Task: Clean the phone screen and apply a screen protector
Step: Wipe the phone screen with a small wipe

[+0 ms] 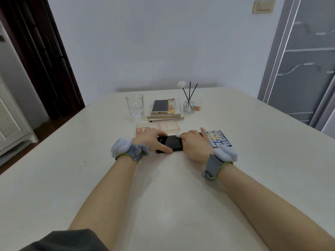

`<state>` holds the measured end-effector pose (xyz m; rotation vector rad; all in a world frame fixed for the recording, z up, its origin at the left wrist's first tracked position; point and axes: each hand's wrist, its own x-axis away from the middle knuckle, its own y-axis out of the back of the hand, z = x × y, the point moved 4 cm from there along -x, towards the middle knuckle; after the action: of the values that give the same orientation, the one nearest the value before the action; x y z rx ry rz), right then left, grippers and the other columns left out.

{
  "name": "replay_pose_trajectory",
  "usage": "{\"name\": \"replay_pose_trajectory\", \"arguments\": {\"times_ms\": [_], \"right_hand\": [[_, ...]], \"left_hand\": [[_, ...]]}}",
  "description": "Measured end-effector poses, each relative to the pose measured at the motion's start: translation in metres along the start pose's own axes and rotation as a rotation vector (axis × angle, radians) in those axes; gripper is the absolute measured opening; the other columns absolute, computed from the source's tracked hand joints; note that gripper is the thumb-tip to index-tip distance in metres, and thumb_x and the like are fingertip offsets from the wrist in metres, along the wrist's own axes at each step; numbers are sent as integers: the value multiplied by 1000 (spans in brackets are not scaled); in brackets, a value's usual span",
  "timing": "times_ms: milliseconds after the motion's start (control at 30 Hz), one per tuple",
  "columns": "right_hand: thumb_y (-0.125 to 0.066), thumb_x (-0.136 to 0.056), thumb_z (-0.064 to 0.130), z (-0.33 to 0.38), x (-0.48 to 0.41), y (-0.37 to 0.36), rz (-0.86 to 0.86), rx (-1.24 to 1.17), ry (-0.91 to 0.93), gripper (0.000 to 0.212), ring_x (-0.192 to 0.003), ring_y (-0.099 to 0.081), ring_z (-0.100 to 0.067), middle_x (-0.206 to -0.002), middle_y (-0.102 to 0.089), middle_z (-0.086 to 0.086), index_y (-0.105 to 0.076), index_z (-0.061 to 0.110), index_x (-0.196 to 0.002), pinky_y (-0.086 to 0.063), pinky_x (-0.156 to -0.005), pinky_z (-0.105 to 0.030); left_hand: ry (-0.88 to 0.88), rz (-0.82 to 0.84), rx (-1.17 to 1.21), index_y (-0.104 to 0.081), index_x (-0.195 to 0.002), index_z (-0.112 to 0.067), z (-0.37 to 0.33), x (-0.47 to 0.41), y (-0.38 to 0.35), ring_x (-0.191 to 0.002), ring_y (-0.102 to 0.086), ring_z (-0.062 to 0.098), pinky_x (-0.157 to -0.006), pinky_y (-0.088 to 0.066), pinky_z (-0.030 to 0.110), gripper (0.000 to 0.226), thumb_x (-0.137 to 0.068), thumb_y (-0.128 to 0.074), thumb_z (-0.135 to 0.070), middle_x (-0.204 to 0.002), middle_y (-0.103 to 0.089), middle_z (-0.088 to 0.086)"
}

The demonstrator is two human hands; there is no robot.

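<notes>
**Two hands on a dark phone at the middle of the table**

The pale table (163, 196) fills the lower half of the frame, and its near edge is cut off. Both bare forearms reach up from the bottom, each with a grey wrist band.

The left hand (151, 139) grips the left end of the black phone (172, 143), thumb on the near edge and fingers on the far edge. The phone lies flat at the centre of the frame with its screen up.

The right hand (194, 144) lies palm down over the phone's right end and hides it. I cannot tell whether its fingers pinch or only press.

Behind, toward the wall, stand a glass mug (135, 107) and a stack of books (165, 116) with a second phone (160, 105) on top. A clear case (163, 126) lies just behind the hands, partly covered.

A blue printed sheet (220, 140) lies just right of the right hand; its print is too small to read.

A small white wipe (178, 135) shows at the right fingertips and is mostly hidden.
</notes>
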<state>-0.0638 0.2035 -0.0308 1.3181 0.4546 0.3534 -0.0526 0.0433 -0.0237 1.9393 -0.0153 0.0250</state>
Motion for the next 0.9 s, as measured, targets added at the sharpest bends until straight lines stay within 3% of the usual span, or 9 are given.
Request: {"name": "replay_pose_trajectory", "arguments": {"times_ms": [133, 333, 400, 567, 767, 833, 900], "right_hand": [[-32, -90, 7, -34, 8, 7, -91, 28, -229, 45, -135, -34, -18, -134, -53, 4, -52, 21, -127, 0, -118, -46], [-30, -97, 13, 5, 12, -6, -11, -54, 18, 44, -137, -30, -17, -145, -43, 7, -44, 23, -137, 2, -118, -47], [-29, -98, 13, 3, 16, -2, -1, -28, 24, 46, -139, -26, -15, -146, -41, 10, -39, 26, -140, 4, -118, -48], [-29, -92, 6, -19, 39, 16, -132, 109, -335, 49, -135, -33, -17, -132, -55, 2, -43, 23, -136, 0, -119, -42], [-28, -94, 7, 23, 49, 6, 3, 21, -30, 55, -140, -24, -18, -145, -41, 6, -29, 22, -146, 4, -118, -44], [-28, -92, 6, 12, 49, 10, -11, 82, -92, 55, -138, -27, -19, -142, -46, 4, -30, 22, -145, 2, -118, -45], [-27, -92, 7, -7, 52, 19, -39, 126, -282, 51, -136, -31, -19, -135, -52, 1, -38, 20, -140, 0, -119, -43]], "left_hand": [[5, -8, -11, -51, -132, -31, -3, 1, -1, -130, -34, 22, -110, -23, 41, 75, -66, -74, -59, -132, -52, -4], [-7, -21, -32, -53, -129, -33, -4, -1, -2, -129, -35, 22, -108, -23, 40, 73, -64, -74, -59, -131, -54, -5], [-3, -24, -37, -52, -129, -34, -3, -1, -1, -129, -34, 21, -106, -23, 39, 73, -64, -74, -60, -131, -54, -6], [9, -24, -54, -51, -131, -34, -4, -1, -2, -131, -32, 22, -110, -19, 41, 75, -65, -72, -62, -133, -52, -4], [20, -11, -44, -49, -132, -34, -2, -2, -2, -132, -29, 22, -110, -19, 40, 77, -65, -73, -61, -136, -49, -3], [21, -11, -33, -50, -132, -34, 0, -2, -2, -132, -29, 22, -107, -20, 39, 76, -64, -73, -61, -136, -48, -3], [21, -14, -24, -50, -131, -35, 0, -1, -2, -132, -29, 21, -106, -20, 37, 76, -64, -73, -61, -135, -48, -4]]}}
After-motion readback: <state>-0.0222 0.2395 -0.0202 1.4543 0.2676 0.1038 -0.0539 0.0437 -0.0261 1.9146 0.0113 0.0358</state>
